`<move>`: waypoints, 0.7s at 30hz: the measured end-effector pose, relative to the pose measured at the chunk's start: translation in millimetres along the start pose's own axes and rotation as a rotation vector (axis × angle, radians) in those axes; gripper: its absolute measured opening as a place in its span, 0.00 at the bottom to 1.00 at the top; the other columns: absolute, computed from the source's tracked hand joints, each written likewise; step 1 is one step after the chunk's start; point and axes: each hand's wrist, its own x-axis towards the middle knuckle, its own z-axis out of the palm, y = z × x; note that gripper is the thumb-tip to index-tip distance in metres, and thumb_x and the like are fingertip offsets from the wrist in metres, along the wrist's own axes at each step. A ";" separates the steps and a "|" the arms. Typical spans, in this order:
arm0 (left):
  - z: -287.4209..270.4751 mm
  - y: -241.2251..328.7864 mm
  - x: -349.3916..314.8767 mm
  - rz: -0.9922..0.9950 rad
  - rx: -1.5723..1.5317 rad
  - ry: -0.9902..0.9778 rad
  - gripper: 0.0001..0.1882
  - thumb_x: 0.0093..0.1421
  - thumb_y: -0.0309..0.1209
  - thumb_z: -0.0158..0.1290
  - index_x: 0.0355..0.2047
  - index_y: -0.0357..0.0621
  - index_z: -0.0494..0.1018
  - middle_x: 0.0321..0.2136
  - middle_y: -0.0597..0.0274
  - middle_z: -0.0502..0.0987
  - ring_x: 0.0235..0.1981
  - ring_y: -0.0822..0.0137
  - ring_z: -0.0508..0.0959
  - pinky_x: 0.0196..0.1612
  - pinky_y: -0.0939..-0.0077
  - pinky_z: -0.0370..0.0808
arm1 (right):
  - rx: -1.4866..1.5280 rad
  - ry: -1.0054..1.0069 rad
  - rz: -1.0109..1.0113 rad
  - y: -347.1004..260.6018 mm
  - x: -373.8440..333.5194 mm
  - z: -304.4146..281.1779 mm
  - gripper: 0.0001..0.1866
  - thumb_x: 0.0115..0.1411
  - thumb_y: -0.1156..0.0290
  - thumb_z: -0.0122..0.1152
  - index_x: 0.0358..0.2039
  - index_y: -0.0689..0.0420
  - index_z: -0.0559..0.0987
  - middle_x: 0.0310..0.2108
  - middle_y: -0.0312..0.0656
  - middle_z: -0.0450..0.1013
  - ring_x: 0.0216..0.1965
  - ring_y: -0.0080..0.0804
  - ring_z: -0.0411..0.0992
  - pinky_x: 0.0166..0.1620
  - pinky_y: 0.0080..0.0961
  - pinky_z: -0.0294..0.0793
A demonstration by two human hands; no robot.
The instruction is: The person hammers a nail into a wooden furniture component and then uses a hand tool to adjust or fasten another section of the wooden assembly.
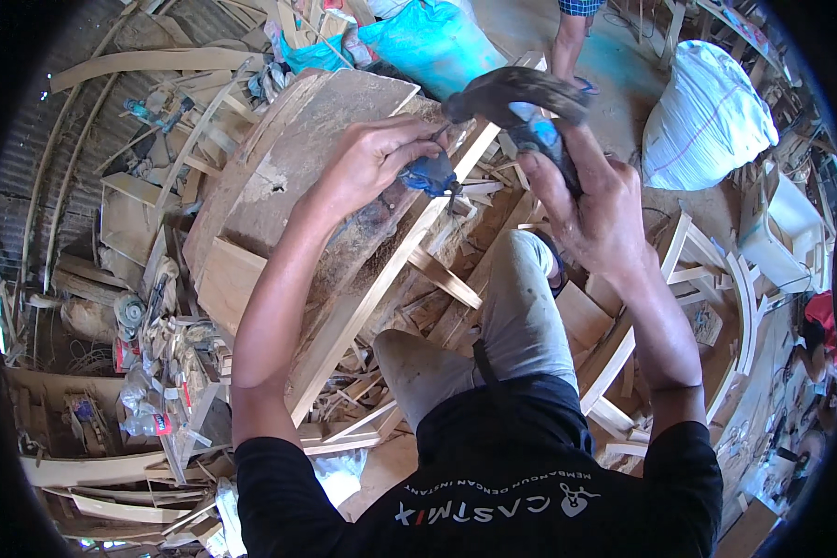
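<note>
In my right hand [595, 200] is a hammer [521, 93], its dark head raised over a long pale wooden rail [395, 260]. The fingers of my left hand [381, 158] are pinched together close to the hammer's head, and what they hold is too small to make out. Just below those fingertips is a crumpled blue plastic bag [425, 174] beside the rail; whether the hand holds it, I cannot tell. A short wooden crosspiece [445, 277] joins the rail near my knees. Under my left forearm stands a worn wooden work surface [288, 139].
Wood offcuts [344, 381] litter the floor around my legs. A curved wooden frame [744, 316] stands at the right, near a white container [786, 228] and a full white sack [711, 121]. Turquoise sacks [432, 42] lie at the back. Another person's leg [569, 45] shows beyond.
</note>
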 end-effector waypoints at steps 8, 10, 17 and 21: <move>0.0 1.0 0.4 0.038 0.060 0.010 0.06 0.65 0.20 0.59 0.41 0.31 0.83 0.38 0.54 0.85 0.40 0.61 0.86 0.46 0.70 0.81 | 0.014 0.012 -0.038 -5.4 5.1 -0.6 0.18 0.71 0.61 0.67 0.49 0.63 0.76 0.21 0.53 0.77 0.23 0.51 0.82 0.25 0.42 0.78; 0.2 0.8 0.0 0.001 0.037 0.000 0.06 0.66 0.20 0.59 0.41 0.31 0.83 0.38 0.55 0.85 0.40 0.62 0.86 0.46 0.70 0.81 | -0.014 -0.068 0.032 -6.4 4.4 0.3 0.18 0.70 0.60 0.67 0.48 0.63 0.76 0.20 0.53 0.76 0.23 0.50 0.82 0.25 0.41 0.78; -0.6 -4.3 -1.3 -0.042 0.037 0.000 0.09 0.68 0.25 0.60 0.46 0.35 0.85 0.40 0.54 0.88 0.40 0.63 0.88 0.45 0.67 0.84 | 0.027 -0.052 0.068 -1.9 -2.9 4.4 0.17 0.71 0.61 0.66 0.46 0.63 0.77 0.21 0.53 0.78 0.24 0.49 0.83 0.26 0.42 0.79; -12.4 -16.9 -11.0 -0.208 -0.234 0.277 0.10 0.71 0.28 0.59 0.49 0.40 0.85 0.41 0.59 0.88 0.42 0.68 0.87 0.46 0.71 0.85 | 0.150 -0.012 0.277 15.1 -28.2 -10.1 0.16 0.75 0.59 0.59 0.45 0.62 0.77 0.21 0.43 0.76 0.21 0.30 0.77 0.26 0.33 0.74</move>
